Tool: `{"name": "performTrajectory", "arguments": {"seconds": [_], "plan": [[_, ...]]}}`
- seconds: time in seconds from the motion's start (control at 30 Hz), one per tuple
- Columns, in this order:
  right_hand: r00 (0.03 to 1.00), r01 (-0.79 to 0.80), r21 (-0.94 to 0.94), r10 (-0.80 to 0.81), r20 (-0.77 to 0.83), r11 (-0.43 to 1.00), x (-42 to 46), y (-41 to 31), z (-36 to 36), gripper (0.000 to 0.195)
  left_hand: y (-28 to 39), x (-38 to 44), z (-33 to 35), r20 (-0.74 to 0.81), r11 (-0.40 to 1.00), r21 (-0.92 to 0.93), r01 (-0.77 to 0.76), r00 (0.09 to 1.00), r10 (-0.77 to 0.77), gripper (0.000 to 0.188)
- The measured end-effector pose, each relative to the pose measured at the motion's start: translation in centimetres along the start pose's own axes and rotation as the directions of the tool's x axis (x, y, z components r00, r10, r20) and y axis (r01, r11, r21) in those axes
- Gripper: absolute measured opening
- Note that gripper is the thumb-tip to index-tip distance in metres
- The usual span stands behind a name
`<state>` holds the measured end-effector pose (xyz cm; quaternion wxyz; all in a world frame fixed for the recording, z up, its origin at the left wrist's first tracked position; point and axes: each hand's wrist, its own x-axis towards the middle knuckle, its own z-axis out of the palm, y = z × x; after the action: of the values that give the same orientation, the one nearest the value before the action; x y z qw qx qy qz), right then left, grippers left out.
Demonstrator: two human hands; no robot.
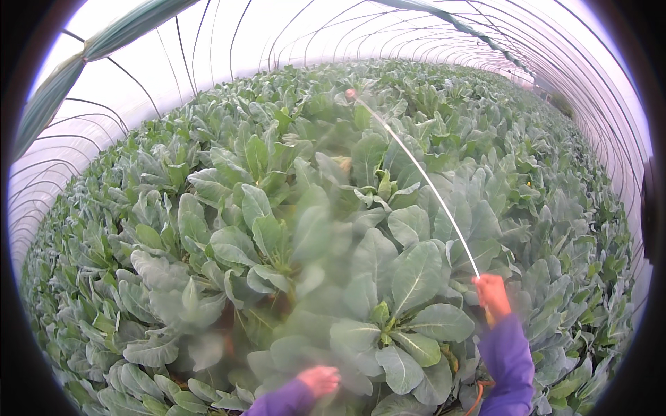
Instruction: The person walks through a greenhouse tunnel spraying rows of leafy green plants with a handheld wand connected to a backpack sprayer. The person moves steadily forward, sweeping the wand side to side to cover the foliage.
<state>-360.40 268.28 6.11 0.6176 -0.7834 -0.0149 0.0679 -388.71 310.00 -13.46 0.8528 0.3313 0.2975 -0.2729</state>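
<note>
My right hand [491, 295], below a purple sleeve, grips the handle end of a long thin spray wand [434, 190]. The wand slants up and left over the crop to a round reddish nozzle head [350, 94]. Low in the picture my left hand [318, 380] hangs over the leaves; it is blurred, and no held object shows in it. Just above and right of that hand grows a broad-leaved cabbage-type plant [386, 333] with pale veins. Under the right forearm runs an orange hose [475, 398], partly hidden by the sleeve.
Dense leafy plants [171, 270] fill the ground on all sides. A plastic-film tunnel with thin curved hoops [588, 78] arches over them. Rolled green sheeting [138, 28] hangs at the upper left, with another twisted roll [473, 31] at the upper right. Haze blurs the middle.
</note>
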Motion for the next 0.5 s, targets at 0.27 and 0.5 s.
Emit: {"name": "performTrajectory", "arguments": {"seconds": [0.27, 0.5], "plan": [[0.937, 0.143, -0.700, -0.324, -0.133, 0.700, -7.0, 1.2, -0.6, 0.018, -0.5, 1.5, 1.0, 0.075, 1.000, -0.019, 0.014, 0.997, -0.013, 0.034], [0.982, -0.059, -0.452, -0.030, -0.188, 0.890, -6.7, 1.0, 4.4, 0.022, 0.8, -0.1, 0.2, 0.073, 0.999, -0.007, -0.038, 0.997, 0.038, 0.036]]}}
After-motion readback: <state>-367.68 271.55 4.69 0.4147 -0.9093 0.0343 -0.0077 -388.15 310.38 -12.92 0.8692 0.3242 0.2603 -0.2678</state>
